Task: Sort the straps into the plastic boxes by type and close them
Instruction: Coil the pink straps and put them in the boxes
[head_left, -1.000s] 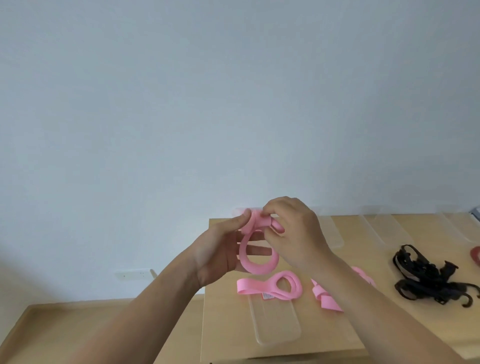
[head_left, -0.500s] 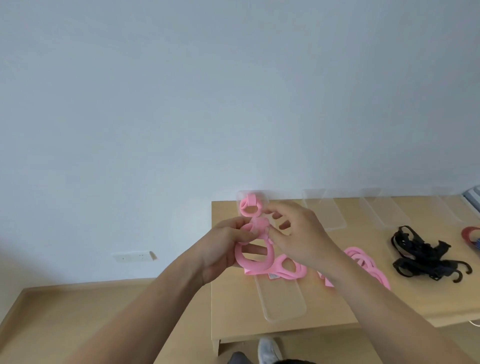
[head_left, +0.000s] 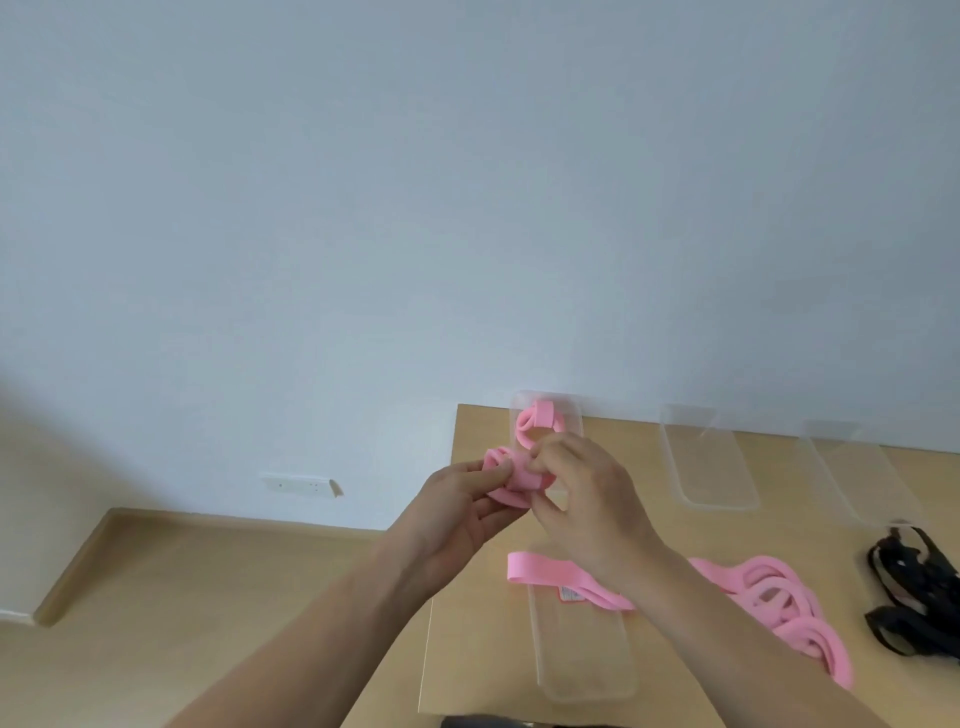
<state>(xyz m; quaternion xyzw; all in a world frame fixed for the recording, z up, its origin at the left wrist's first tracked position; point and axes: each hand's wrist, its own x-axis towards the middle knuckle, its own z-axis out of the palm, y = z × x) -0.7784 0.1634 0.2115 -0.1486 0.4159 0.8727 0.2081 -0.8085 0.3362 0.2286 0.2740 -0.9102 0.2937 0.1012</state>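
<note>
- Over the bench's (head_left: 467, 623) left edge, left hand (head_left: 457, 514) and right hand (head_left: 587, 499) both pinch a rolled pink strap (head_left: 522, 478), fingers curled around it.
- Just behind, a clear box (head_left: 571, 415) at the back edge holds one coiled pink strap (head_left: 540, 420).
- Below the hands, a flat pink strap (head_left: 540, 567) lies across a clear lid (head_left: 582, 660).
- Right of that, a pink pile (head_left: 779, 603), then black straps (head_left: 914, 592); two more clear boxes (head_left: 711, 467) sit behind.
</note>
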